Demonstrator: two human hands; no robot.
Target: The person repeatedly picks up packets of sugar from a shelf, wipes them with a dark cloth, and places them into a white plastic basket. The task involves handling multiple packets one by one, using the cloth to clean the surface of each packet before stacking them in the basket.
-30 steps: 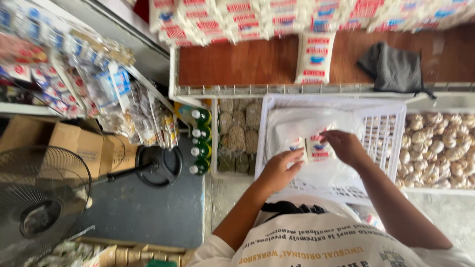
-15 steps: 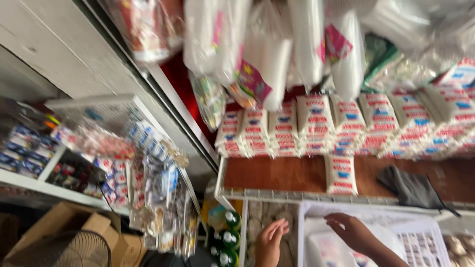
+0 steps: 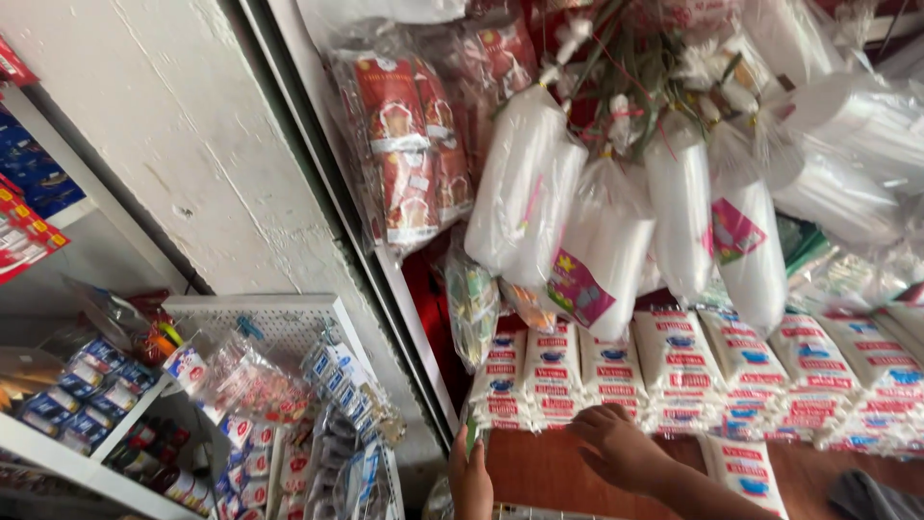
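Reaching up to the wooden shelf [image 3: 539,477], the right hand [image 3: 621,445] lies palm-down with fingers loosely spread, fingertips touching the lowest white packets [image 3: 553,380] in the stacked row and gripping nothing yet, while the left hand [image 3: 471,477] stands edge-on at the shelf's left end, fingers straight and together, also empty. To draw one packet cleanly, I judge it best to close on a single pack at the stack's front and slide it out level, steadying its neighbours, since hanging bags of white foam cups [image 3: 602,250] crowd just above.
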